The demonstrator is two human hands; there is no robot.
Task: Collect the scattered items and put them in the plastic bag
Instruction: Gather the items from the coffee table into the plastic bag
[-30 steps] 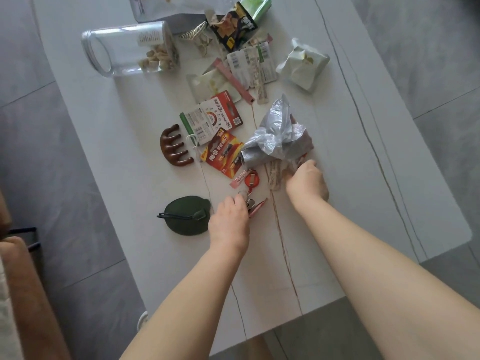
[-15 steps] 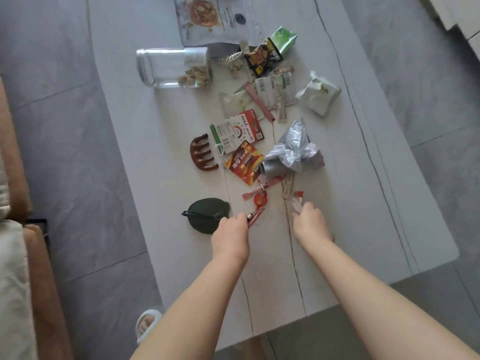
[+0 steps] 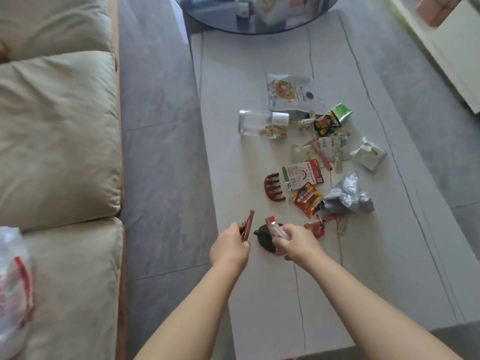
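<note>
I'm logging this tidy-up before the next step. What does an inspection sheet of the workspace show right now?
Surface: pale table, bare near the person.
Job's things: brown claw clip, battery pack, crumpled silver bag, tipped glass jar, snack pouch and dark green pouch lie on the table; plastic bag on the sofa.
Clutter: small wrappers and sachets mid-table.
Grippers: left hand holds a reddish strip; right hand holds a clear red-tipped packet.
Cables: nothing seen.
Surroundings: beige sofa, grey tile floor, round glass table beyond.
</note>
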